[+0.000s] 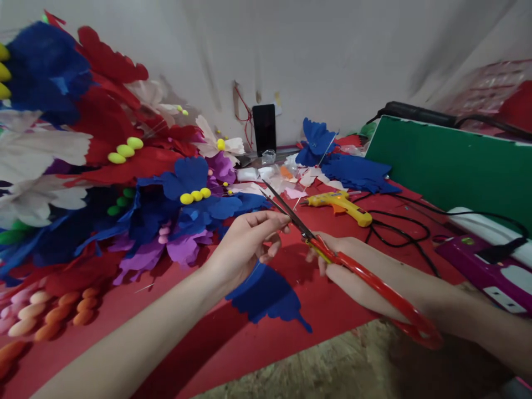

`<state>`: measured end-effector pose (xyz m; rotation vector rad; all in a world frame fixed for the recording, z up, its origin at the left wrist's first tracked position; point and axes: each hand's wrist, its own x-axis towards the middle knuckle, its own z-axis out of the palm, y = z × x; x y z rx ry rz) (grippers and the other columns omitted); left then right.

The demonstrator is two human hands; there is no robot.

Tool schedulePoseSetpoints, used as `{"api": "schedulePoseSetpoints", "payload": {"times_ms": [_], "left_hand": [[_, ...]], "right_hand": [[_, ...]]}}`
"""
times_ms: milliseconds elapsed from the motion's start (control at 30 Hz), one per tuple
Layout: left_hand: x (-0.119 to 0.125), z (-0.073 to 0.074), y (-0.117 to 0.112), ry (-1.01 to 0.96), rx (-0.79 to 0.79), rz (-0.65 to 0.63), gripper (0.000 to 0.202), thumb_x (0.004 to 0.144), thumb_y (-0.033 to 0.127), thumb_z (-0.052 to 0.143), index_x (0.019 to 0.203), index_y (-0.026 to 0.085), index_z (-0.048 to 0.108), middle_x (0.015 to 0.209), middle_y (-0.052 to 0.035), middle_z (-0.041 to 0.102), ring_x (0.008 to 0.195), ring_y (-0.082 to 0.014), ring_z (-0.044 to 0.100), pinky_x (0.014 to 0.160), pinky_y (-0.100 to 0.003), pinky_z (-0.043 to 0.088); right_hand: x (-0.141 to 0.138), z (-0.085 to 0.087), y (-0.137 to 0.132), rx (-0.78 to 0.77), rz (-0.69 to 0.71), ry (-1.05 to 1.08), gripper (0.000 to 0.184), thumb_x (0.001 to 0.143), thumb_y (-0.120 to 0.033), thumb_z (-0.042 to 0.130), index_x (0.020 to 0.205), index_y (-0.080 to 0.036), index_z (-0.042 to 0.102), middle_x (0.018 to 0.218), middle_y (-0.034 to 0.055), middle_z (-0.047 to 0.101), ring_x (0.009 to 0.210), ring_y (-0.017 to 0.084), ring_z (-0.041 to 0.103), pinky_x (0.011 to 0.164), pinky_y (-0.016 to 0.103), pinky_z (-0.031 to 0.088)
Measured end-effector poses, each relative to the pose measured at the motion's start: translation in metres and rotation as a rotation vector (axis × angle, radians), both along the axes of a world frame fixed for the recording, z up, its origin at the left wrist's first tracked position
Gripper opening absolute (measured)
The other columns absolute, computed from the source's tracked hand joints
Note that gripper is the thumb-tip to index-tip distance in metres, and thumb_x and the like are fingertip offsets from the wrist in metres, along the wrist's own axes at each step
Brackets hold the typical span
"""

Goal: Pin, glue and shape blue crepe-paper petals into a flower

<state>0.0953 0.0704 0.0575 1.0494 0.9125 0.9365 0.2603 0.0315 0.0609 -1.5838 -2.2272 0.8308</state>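
My right hand (332, 255) is closed around a pair of scissors (374, 280) with red handles. The dark blades point up and to the left and are slightly apart. At the blades, my left hand (257, 233) is pinched closed; what lies between its fingertips is too small to make out. A thin pale wire (320, 160) slants up and to the right, its lower end close to the blades. Beneath my hands a blue wing-shaped cutout with scalloped edges (270, 296) hangs or lies over the red tabletop (199, 332); I cannot tell which.
Fabric butterflies (124, 122) in several colours crowd the left side, with orange oval beads (58, 315) before them. A yellow glue gun (344, 206) lies behind my right hand. Blue pieces (353, 172), a phone (265, 130), a green board (449, 160) and a purple power strip (474, 266) stand around.
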Motion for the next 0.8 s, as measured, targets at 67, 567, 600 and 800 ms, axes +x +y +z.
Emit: {"api": "schedulePoseSetpoints", "payload": {"times_ms": [67,567,600,800], "left_hand": [[-0.001,-0.001,0.001,0.005,-0.011,-0.011,0.012,0.071,0.016,0.057,0.059,0.013,0.056,0.041,0.0081,0.043,0.029,-0.0001,0.033,0.027,-0.01,0.02],[-0.002,-0.005,0.004,0.059,-0.041,-0.053,0.025,0.08,0.015,0.052,0.056,0.013,0.055,0.035,0.0072,0.048,0.024,0.0007,0.031,0.026,-0.009,0.021],[-0.003,-0.005,0.005,0.063,-0.041,-0.054,0.024,0.08,0.015,0.052,0.056,0.014,0.055,0.035,0.0071,0.048,0.025,0.0007,0.031,0.026,-0.009,0.021],[-0.002,-0.004,0.005,0.112,-0.055,-0.064,0.025,0.081,0.017,0.052,0.056,0.014,0.053,0.034,0.0068,0.048,0.024,0.0002,0.033,0.025,-0.009,0.019]], "right_hand": [[-0.001,-0.001,0.001,-0.06,0.001,-0.009,0.016,0.075,-0.014,0.034,0.08,-0.012,0.049,0.069,0.0019,0.054,0.057,0.006,0.046,0.055,0.018,0.035],[0.006,-0.018,0.008,-0.08,-0.012,-0.097,0.011,0.076,-0.02,0.034,0.072,-0.013,0.042,0.064,0.0006,0.049,0.049,0.004,0.032,0.047,0.017,0.024],[0.005,-0.019,0.009,-0.07,-0.009,-0.072,0.012,0.076,-0.019,0.034,0.075,-0.013,0.045,0.067,0.0012,0.051,0.051,0.004,0.035,0.047,0.017,0.026],[0.005,-0.015,0.009,0.003,0.007,0.008,0.016,0.077,-0.022,0.038,0.075,-0.012,0.05,0.064,0.0011,0.052,0.05,0.005,0.039,0.049,0.017,0.028]]}}
